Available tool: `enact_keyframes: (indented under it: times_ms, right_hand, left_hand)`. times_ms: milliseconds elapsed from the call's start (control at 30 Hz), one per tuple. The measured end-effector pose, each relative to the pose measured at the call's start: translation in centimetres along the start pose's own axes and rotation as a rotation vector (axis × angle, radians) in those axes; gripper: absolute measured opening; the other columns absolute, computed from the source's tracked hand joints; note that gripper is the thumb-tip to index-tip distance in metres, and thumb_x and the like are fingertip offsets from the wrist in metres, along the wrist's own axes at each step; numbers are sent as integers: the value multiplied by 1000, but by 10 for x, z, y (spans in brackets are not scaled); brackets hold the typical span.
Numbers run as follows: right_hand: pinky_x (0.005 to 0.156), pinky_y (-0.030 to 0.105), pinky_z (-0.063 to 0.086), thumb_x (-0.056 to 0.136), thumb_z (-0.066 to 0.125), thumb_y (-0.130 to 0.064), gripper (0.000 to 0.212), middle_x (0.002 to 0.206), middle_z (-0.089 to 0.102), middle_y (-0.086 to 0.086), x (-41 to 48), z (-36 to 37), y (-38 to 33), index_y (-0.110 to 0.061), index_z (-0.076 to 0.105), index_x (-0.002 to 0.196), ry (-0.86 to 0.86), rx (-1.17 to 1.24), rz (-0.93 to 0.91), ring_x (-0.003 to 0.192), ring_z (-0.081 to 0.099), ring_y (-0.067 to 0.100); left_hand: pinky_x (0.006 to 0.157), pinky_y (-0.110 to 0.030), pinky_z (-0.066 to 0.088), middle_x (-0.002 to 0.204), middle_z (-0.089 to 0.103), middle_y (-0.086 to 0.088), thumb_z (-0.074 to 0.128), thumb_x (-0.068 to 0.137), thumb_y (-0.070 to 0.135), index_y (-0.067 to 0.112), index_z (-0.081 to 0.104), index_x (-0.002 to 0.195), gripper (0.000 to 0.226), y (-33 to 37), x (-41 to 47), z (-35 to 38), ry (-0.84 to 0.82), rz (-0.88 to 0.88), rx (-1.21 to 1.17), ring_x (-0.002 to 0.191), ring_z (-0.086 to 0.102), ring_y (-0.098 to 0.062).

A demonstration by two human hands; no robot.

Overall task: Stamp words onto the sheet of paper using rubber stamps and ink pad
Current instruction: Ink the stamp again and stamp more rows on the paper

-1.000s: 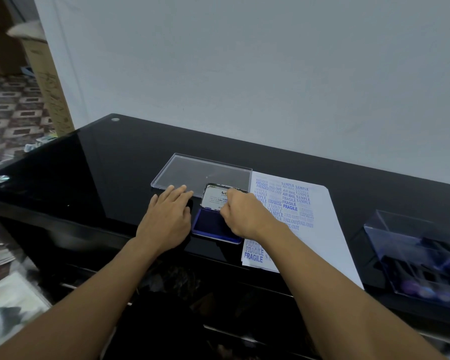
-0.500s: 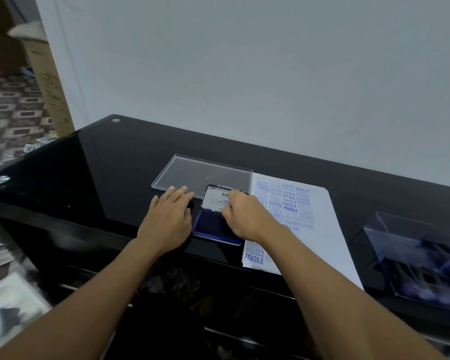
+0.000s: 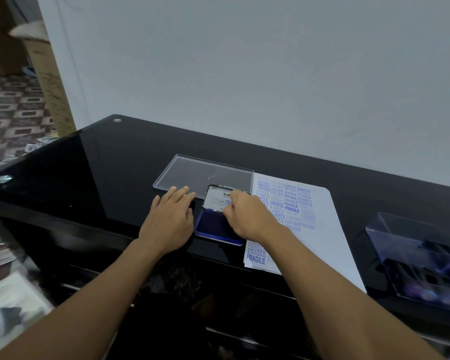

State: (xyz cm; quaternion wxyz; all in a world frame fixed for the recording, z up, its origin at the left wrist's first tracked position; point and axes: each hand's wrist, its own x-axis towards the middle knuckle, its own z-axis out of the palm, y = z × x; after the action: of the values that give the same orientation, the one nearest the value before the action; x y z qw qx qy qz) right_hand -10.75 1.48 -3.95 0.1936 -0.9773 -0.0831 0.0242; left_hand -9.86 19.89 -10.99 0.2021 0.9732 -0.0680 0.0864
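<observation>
The blue ink pad (image 3: 213,227) lay open at the near edge of the black table (image 3: 115,165), hinged lid (image 3: 217,200) raised, just beside the sheet of paper (image 3: 322,229) already carrying blue words such as FRAGILE, so an inked stamp needed only a short carry. The right hand (image 3: 247,219) hovered over the pad with fingers curled; whether they pinched a stamp or the lid could not be told. The left hand (image 3: 169,222) rested flat on the table, fingers straight, beside the pad, probably as a brace, with a clear tray (image 3: 205,175) behind.
</observation>
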Motion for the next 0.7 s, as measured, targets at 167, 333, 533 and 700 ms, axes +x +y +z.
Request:
enact_keyframes:
  times_ms: [167,333,533,700]
  right_hand:
    - [61,33,37,100,42,-20,25,82,50,6,-1,4,-3,-20,34,76,27,-21,6,70,50,23]
    - [62,36,39,98,40,-19,28,86,50,10,-4,8,-5,-23,29,73,37,-48,19,76,52,30]
    - [62,33,38,100,42,-20,17,86,53,8,0,3,-1,-15,41,84,15,-10,21,71,50,22]
    - [63,34,38,100,41,-20,22,88,54,9,-2,4,-3,-19,36,78,34,-25,13,72,50,24]
  left_hand:
    - [123,-47,11,163,20,5,32,104,26,24,30,153,49,0,-1,0,4,-1,1,152,7,-16]
    - [123,-48,10,163,19,5,32,104,26,24,29,153,49,1,-1,-1,3,-2,1,152,7,-16]
    - [123,-47,9,163,19,5,31,104,25,24,29,153,49,1,-3,-2,1,-1,0,152,6,-16]
    - [123,-47,9,163,19,5,31,104,25,24,29,153,49,1,-1,-2,-3,-3,-2,152,6,-17]
